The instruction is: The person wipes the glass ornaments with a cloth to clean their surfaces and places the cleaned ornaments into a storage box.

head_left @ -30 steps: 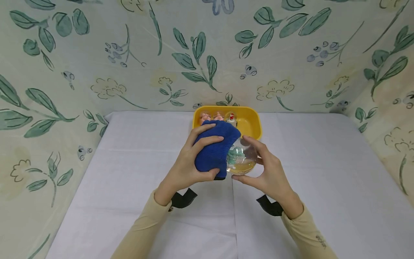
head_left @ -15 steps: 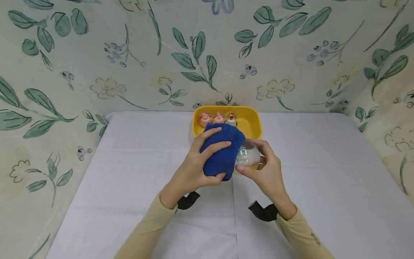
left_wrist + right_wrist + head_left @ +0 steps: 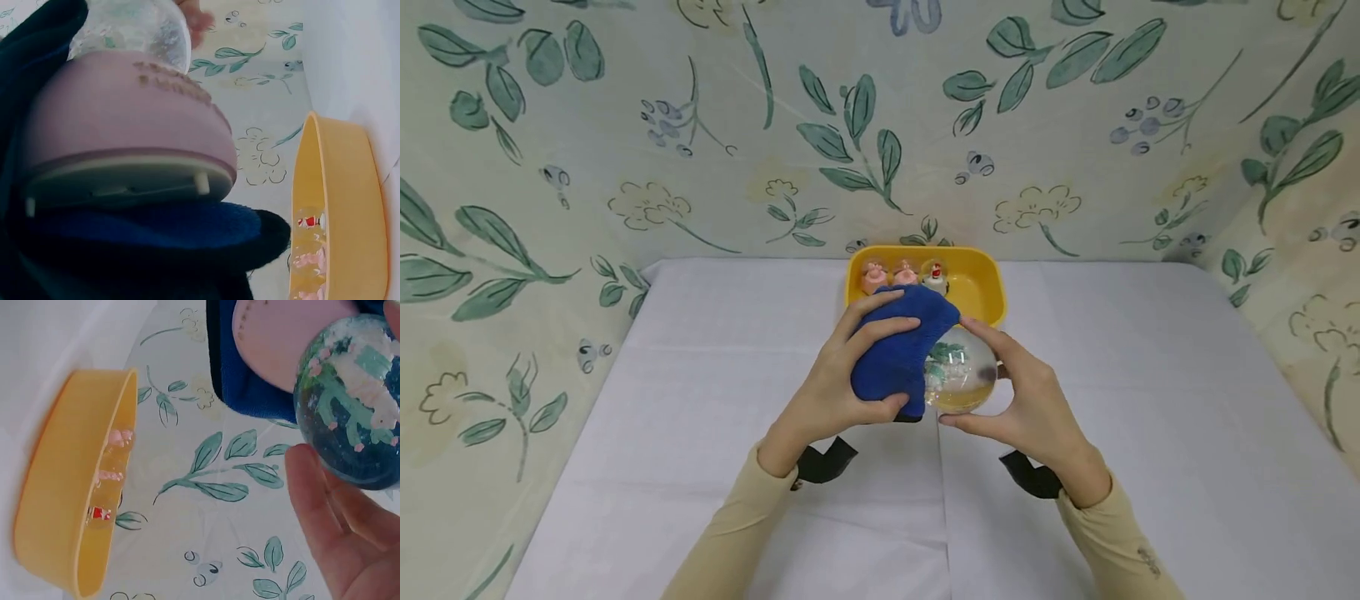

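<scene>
A snow globe [image 3: 961,371] with a pink base [image 3: 131,112] is held tilted on its side between both hands. Its clear dome shows green and white figures inside. My left hand [image 3: 842,375] grips the base through a blue cloth [image 3: 898,350] with a black edge, fingers spread over the cloth. The underside of the base, with small white feet, shows in the left wrist view. My right hand [image 3: 1026,392] holds the dome from the right, its thumb below and index finger above. In the right wrist view the fingertips [image 3: 300,459] lie right at the dome's edge.
Behind the hands stands a yellow tray [image 3: 988,287] at the back of the table. Several small clear-domed figures, pink ones [image 3: 874,277] and a red-and-white one [image 3: 936,277], stand in its left part. White cloth [image 3: 715,375] covers the table; patterned fabric [image 3: 880,125] rises behind.
The right hand turned inward around the dome half a second ago and has now swung back outward. The left hand with the cloth shifted right, then back left.
</scene>
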Demonstrator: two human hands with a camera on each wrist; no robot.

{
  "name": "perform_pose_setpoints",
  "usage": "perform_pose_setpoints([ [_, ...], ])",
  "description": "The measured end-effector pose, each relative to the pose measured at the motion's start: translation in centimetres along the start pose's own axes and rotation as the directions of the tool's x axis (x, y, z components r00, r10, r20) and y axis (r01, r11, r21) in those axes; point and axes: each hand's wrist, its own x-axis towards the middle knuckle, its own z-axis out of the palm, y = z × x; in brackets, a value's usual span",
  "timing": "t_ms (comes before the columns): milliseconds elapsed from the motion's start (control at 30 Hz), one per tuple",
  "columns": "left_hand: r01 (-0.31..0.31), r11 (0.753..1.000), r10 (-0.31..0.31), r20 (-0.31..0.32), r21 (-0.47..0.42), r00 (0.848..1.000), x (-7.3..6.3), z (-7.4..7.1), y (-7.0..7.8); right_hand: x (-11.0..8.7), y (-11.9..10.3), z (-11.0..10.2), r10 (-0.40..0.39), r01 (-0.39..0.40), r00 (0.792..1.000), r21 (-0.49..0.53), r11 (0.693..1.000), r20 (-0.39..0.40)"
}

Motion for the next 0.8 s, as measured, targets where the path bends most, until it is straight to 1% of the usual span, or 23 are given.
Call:
perform_pose_setpoints([
  [33, -0.001, 1.000, 0.001, 0.009, 0.002, 1.000, 0.0, 0.0, 0.1, 0.0, 0.2, 0.0, -0.022, 0.021, 1.000, -0.029, 0.999, -0.008],
  [100, -0.002, 1.000, 0.002, 0.023, 0.014, 1.000, 0.0, 0.1, 0.2, 0.0, 0.4, 0.0, -0.050, 0.049, 0.999, -0.027, 0.998, -0.020],
  [200, -0.002, 0.999, 0.001, 0.030, 0.046, 1.000, 0.0, 0.2, 0.2, -0.1, 0.6, 0.4, -0.058, 0.059, 0.996, 0.012, 0.998, -0.064],
  [267, -0.011, 0.996, 0.008, 0.033, 0.086, 0.999, -0.1, 0.4, 0.3, -0.1, 0.7, 0.6, -0.035, 0.042, 0.994, 0.069, 0.997, -0.100],
  [333, -0.030, 0.991, 0.025, 0.034, 0.129, 0.999, -0.1, 0.8, 0.2, -0.2, 0.7, 0.9, 0.015, 0.001, 0.990, 0.110, 0.994, -0.144],
  [367, -0.041, 0.988, 0.036, 0.034, 0.152, 0.999, 0.0, 0.9, 0.2, -0.2, 0.7, 1.0, 0.054, -0.032, 0.985, 0.136, 0.990, -0.166],
  [467, -0.069, 0.977, 0.065, 0.025, 0.204, 0.998, 0.0, 1.3, 0.2, -0.2, 0.3, 1.4, 0.197, -0.152, 0.959, 0.220, 0.964, -0.204],
  [533, -0.067, 0.977, 0.065, 0.013, 0.204, 0.998, 0.0, 1.4, 0.1, -0.2, -0.2, 1.5, 0.283, -0.237, 0.939, 0.228, 0.944, -0.196],
  [567, -0.061, 0.980, 0.061, 0.006, 0.192, 0.998, -0.1, 1.4, 0.1, -0.1, -0.4, 1.5, 0.315, -0.272, 0.932, 0.229, 0.935, -0.178],
  [600, -0.052, 0.983, 0.053, 0.000, 0.177, 0.999, -0.1, 1.3, 0.0, -0.1, -0.6, 1.4, 0.332, -0.295, 0.931, 0.224, 0.929, -0.151],
  [633, -0.043, 0.987, 0.044, -0.005, 0.154, 0.999, -0.1, 1.2, 0.0, 0.0, -0.8, 1.3, 0.335, -0.304, 0.935, 0.222, 0.926, -0.118],
  [700, -0.024, 0.995, 0.026, -0.018, 0.094, 0.999, 0.0, 0.7, -0.2, 0.0, -1.1, 1.0, 0.301, -0.283, 0.952, 0.217, 0.934, -0.051],
  [733, -0.019, 0.998, 0.021, -0.021, 0.066, 1.000, 0.0, 0.5, -0.2, 0.0, -1.1, 0.8, 0.267, -0.257, 0.963, 0.212, 0.943, -0.021],
  [800, -0.013, 1.000, 0.014, -0.022, 0.017, 1.000, 0.2, 0.1, -0.3, 0.1, -1.0, 0.4, 0.172, -0.172, 0.985, 0.197, 0.965, 0.018],
])
